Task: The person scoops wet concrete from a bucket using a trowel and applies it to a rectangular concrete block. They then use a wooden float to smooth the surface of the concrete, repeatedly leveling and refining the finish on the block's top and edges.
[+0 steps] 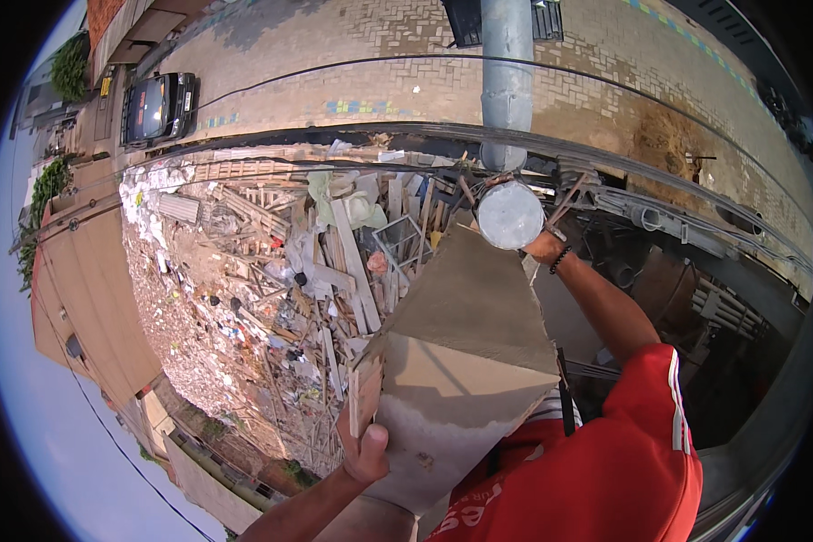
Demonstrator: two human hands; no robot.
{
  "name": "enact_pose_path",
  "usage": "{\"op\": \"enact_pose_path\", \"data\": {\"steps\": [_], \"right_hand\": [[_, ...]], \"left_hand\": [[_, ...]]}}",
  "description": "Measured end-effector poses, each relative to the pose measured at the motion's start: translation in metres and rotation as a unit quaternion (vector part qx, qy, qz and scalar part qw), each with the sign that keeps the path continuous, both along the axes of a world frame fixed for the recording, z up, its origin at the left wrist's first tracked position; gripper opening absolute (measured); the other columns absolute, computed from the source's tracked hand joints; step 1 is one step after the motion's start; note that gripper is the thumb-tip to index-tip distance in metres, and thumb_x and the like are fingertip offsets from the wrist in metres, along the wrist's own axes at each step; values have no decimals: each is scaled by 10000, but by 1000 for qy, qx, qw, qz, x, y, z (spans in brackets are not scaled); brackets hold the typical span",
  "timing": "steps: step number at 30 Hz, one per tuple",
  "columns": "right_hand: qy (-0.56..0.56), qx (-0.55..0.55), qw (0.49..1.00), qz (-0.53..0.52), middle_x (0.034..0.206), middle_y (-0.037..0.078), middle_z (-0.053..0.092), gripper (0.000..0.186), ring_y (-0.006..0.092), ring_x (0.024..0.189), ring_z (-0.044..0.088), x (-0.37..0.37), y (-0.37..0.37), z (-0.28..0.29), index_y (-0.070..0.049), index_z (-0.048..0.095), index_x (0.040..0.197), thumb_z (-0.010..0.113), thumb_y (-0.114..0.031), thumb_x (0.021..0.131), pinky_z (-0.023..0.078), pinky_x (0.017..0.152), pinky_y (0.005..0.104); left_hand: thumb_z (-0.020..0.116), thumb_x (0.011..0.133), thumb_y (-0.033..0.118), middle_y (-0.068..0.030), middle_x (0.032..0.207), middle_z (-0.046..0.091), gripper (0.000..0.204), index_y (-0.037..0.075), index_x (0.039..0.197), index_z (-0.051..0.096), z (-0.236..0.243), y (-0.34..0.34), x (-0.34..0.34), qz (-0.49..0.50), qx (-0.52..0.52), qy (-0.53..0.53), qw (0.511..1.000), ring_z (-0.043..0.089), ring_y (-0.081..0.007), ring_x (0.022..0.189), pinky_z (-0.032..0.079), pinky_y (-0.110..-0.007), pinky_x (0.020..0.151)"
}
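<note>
My left hand (367, 453) grips a flat wooden board (365, 395) at the left edge of a masonry ledge, thumb toward me and fingers mostly hidden behind it. Darker, smooth, wet-looking mortar (465, 294) covers the far part of the ledge; its near face (438, 443) is paler, with a stain. Reaching forward along the right side, my right hand (544, 247) curls round the edge of the round grey top (510, 215) of a pole. The pole hides most of its fingers. Beaded cord circles that wrist.
Thick cables (379, 131) run across beyond the ledge, close to the pole. Far below on the left lies a heap of planks and rubble (271, 271). A paved street (334, 81) with a dark parked vehicle (158, 108) lies beyond. Pipes (723, 312) show at right.
</note>
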State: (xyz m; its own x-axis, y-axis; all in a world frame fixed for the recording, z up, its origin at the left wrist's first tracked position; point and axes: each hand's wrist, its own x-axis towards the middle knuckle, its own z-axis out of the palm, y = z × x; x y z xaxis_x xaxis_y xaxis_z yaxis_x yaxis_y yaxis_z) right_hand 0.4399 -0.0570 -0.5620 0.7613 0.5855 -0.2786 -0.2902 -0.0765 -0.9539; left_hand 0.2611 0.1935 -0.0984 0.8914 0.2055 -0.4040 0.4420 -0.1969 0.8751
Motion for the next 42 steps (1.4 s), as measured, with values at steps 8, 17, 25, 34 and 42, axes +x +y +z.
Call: {"op": "enact_pose_path", "data": {"steps": [8, 17, 25, 34, 42], "right_hand": [[179, -3, 981, 74, 1097, 53, 672, 363, 127, 940, 595, 34, 60, 246, -2, 596, 1246, 629, -88, 895, 469, 869, 258], [148, 123, 960, 204, 1076, 132, 700, 346, 119, 928, 637, 63, 31, 408, 5, 626, 1228, 653, -134, 912, 479, 835, 251], [111, 2, 993, -30, 963, 74, 693, 369, 105, 849, 632, 50, -42, 366, 23, 635, 1200, 668, -197, 905, 499, 742, 248], [203, -152, 967, -6, 886, -21, 653, 329, 66, 747, 559, 46, -19, 198, 14, 608, 1229, 575, -83, 916, 473, 690, 244], [120, -159, 980, -20, 964, 19, 660, 316, 100, 833, 581, 39, 1, 74, 25, 600, 1214, 587, -83, 917, 478, 754, 251]], "left_hand": [[460, 931, 379, -262, 1293, 501, 681, -154, 1347, 383, -1, -3, -3, 21, 13, -4, 1000, 518, -339, 1183, 402, -406, 991], [476, 916, 406, -247, 1223, 548, 686, -146, 1318, 421, 3, -5, 16, 37, -33, 14, 999, 538, -321, 1148, 415, -398, 969], [483, 939, 382, -223, 1281, 500, 664, -132, 1347, 379, -2, -4, -4, 34, -22, 17, 999, 502, -294, 1180, 399, -380, 983], [441, 968, 320, -230, 1346, 438, 629, -136, 1377, 295, 2, -3, -4, 7, -6, 25, 1000, 476, -309, 1218, 384, -401, 1008], [331, 975, 474, -231, 1351, 441, 702, -111, 1361, 376, 5, -1, 3, -27, 8, 45, 999, 431, -322, 1269, 342, -400, 1044]]}}
